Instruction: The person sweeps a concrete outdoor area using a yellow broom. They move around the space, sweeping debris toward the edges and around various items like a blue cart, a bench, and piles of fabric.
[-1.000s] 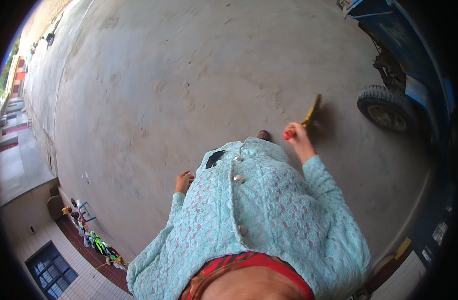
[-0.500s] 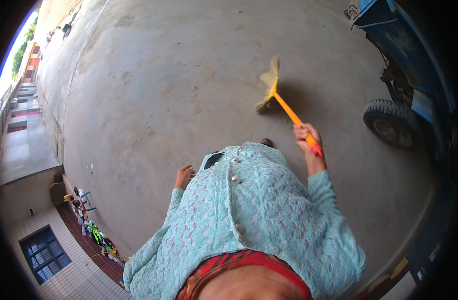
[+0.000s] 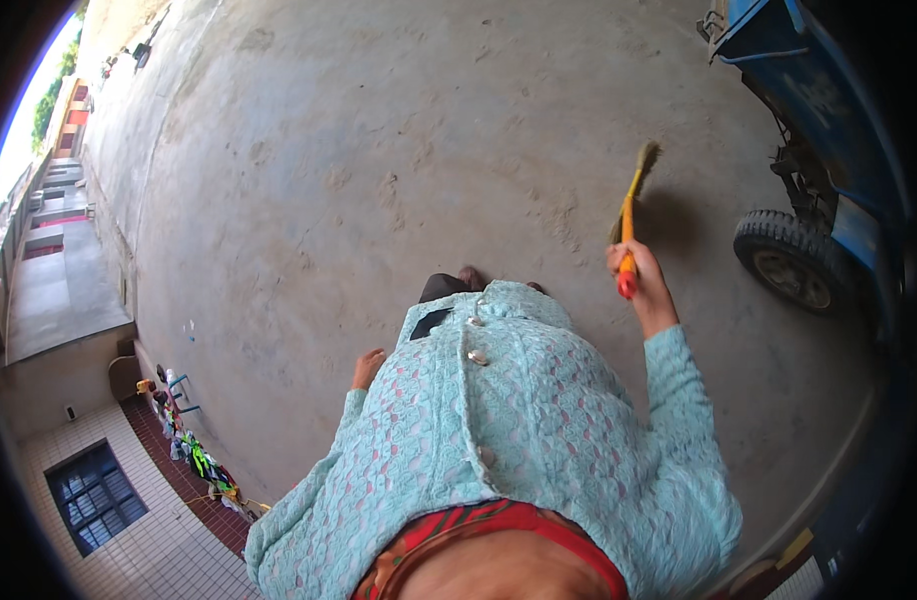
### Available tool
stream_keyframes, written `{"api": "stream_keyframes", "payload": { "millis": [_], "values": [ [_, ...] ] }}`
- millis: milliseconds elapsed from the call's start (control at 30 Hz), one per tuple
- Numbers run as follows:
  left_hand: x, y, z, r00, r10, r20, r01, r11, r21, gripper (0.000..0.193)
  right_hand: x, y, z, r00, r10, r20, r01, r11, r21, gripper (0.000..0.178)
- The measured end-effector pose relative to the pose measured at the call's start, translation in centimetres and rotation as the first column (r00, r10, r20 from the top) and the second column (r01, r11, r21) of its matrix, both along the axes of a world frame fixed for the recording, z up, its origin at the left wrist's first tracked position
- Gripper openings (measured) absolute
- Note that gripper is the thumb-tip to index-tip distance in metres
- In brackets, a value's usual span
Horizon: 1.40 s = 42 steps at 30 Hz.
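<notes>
My right hand (image 3: 642, 272) is wrapped round the orange handle of a broom (image 3: 628, 222), near its red end. The broom has a yellow head, seen nearly edge-on, with straw-coloured bristles at its far end. A dark shadow lies on the concrete floor just right of the head; whether the bristles touch the floor I cannot tell. Down at my left side hangs my left hand (image 3: 370, 368), close to my pale turquoise cardigan (image 3: 519, 400). Most of its fingers are hidden, and nothing shows in it. A brown shoe (image 3: 472, 277) pokes out beyond the cardigan hem.
Grey concrete floor (image 3: 379, 120) with dusty marks stretches ahead. On the right stands a blue vehicle (image 3: 814, 110) with a large black tyre (image 3: 791, 258). At lower left, a tiled wall (image 3: 169, 540) has a barred window (image 3: 96, 496), and colourful items (image 3: 204, 460) lie along its base.
My right hand has carried the broom to the right, and its head has turned nearly edge-on. A dark trouser leg and shoe have come forward at the hem. My left hand's fingers show less.
</notes>
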<state>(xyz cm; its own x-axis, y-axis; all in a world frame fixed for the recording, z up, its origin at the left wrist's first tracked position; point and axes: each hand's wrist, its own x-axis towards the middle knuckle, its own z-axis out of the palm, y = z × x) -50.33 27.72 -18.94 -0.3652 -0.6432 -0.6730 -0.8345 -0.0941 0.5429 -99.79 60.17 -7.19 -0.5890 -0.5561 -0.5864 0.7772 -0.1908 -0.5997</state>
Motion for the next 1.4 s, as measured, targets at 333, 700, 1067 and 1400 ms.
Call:
{"api": "stream_keyframes", "payload": {
  "millis": [333, 700, 1067, 1400],
  "values": [
    [-1.6, -2.4, -8.2, 0.995, -0.092, -0.027, 0.094, 0.991, 0.097, 0.035, -9.1, -12.9, -0.1, 0.774, 0.011, 0.633, 0.229, 0.927, -0.296, 0.016],
    [-31.7, -14.1, -0.8, 0.957, 0.286, -0.050, -0.228, 0.848, 0.478, 0.039, -13.1, -11.2, 6.6, 0.956, -0.030, 0.292, 0.059, 0.994, -0.089, 0.013],
    [-37.9, -15.7, -0.7, 0.951, 0.303, -0.053, -0.254, 0.871, 0.421, 0.040, -25.6, -7.7, 1.8, 0.908, -0.317, 0.273, 0.246, 0.932, 0.265, 0.010],
    [-35.5, -12.1, 0.6, 0.902, 0.418, 0.112, -0.429, 0.833, 0.349, 0.038, -29.6, -17.3, -4.0, 0.876, 0.145, 0.460, -0.119, 0.989, -0.085, 0.007]
  ]
}}
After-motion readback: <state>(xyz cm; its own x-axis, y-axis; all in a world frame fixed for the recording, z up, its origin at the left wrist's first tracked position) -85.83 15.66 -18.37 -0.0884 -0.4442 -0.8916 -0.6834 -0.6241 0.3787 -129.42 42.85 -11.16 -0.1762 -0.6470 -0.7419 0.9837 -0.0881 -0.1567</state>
